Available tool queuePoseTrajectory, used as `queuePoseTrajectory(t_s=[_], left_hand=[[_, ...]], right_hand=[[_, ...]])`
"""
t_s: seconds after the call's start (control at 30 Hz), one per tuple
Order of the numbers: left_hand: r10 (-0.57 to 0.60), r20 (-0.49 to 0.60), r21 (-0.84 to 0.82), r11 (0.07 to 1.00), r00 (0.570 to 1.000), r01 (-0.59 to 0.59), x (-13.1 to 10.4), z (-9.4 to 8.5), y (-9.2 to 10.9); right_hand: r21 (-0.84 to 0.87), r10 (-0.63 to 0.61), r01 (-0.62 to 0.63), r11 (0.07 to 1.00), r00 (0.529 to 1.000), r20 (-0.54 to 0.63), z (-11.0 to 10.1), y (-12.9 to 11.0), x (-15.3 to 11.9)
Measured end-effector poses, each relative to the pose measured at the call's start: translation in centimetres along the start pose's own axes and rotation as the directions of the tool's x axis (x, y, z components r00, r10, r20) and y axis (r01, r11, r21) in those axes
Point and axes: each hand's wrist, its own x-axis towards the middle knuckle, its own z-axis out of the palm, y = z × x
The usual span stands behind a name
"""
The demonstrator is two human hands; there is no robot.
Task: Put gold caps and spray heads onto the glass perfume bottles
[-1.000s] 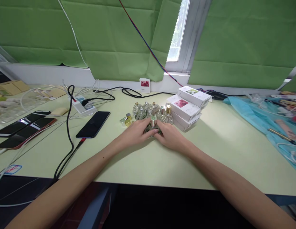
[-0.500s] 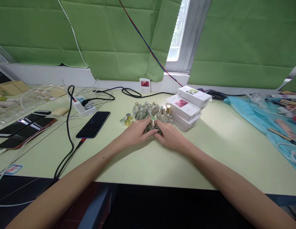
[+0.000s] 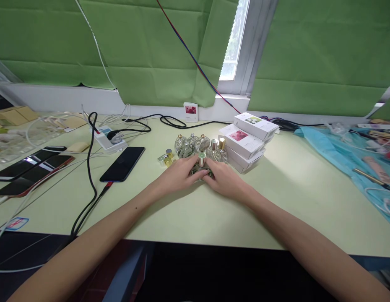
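A glass bottle with a silvery cap (image 3: 201, 160) stands upright near the table's middle. My left hand (image 3: 180, 173) wraps its left side and my right hand (image 3: 224, 178) its right side, the thumbs nearly meeting in front. Fingers hide much of the glass. Right behind are several round glass bottles (image 3: 186, 149) with gold or silver tops. Two bottles with tall caps (image 3: 217, 152) stand behind my right hand. Several small loose caps (image 3: 166, 158) lie beyond my left fingers. White boxes (image 3: 243, 140) with printed pictures are stacked to the right of the bottles.
A black phone (image 3: 122, 164) with a cable lies left of my left hand. Farther left are two more devices (image 3: 31, 172) and a white power strip (image 3: 110, 140). One small box (image 3: 191, 112) leans at the wall. A blue cloth (image 3: 327, 147) with clutter covers the right side.
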Motion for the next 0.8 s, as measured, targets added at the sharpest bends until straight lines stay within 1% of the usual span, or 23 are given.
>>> queuePoseTrajectory(t_s=[0.2, 0.8], left_hand=[[-0.002, 0.001, -0.006, 1.0, 1.0, 0.002, -0.01, -0.04, 0.15], [-0.022, 0.013, -0.002, 1.0, 1.0, 0.022, 0.07, -0.06, 0.2]], right_hand=[[0.008, -0.015, 0.015, 1.0, 1.0, -0.008, 0.01, 0.17, -0.03], [-0.014, 0.005, -0.005, 1.0, 1.0, 0.008, -0.12, -0.02, -0.06]])
